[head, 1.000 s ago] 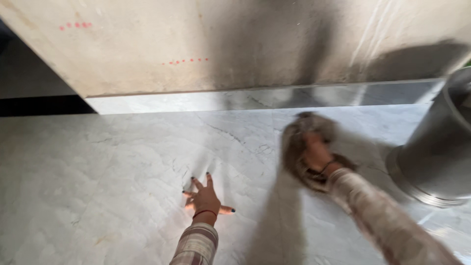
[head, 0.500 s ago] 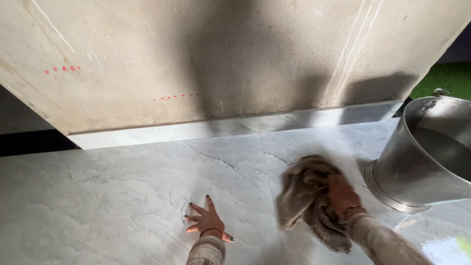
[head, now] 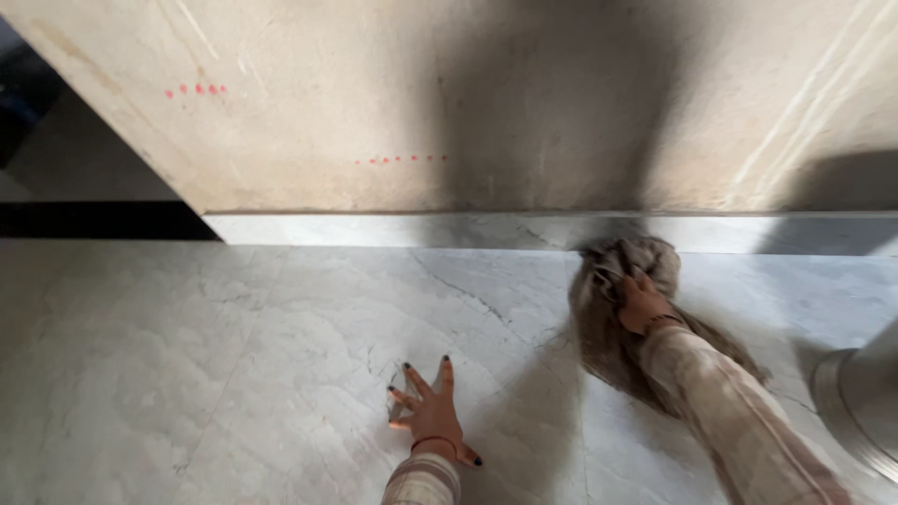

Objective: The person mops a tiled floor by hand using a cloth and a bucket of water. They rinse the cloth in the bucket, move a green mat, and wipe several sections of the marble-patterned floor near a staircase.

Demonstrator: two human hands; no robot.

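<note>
**Cloth pressed to marble floor at the foot of a stone wall**

A person's right hand (head: 642,304) is clamped on a bunched grey-brown cloth (head: 617,318), which lies on the pale veined marble floor (head: 234,374) just beside the low polished marble skirting (head: 393,230) that runs along the base of the wall. The left hand (head: 432,411) rests flat on the floor, fingers spread apart and holding nothing, well apart from the cloth. A round grey metal bucket (head: 865,411) stands at the right edge of view, near the cloth's trailing end, only its base showing. Open floor stretches to the left of both hands, crossed by thin tile joints. Behind rises a beige stone wall (head: 421,93) marked with small red dots and pale scratches, partly in shadow. At far left the wall ends at a corner, with a dark gap beyond.
</note>
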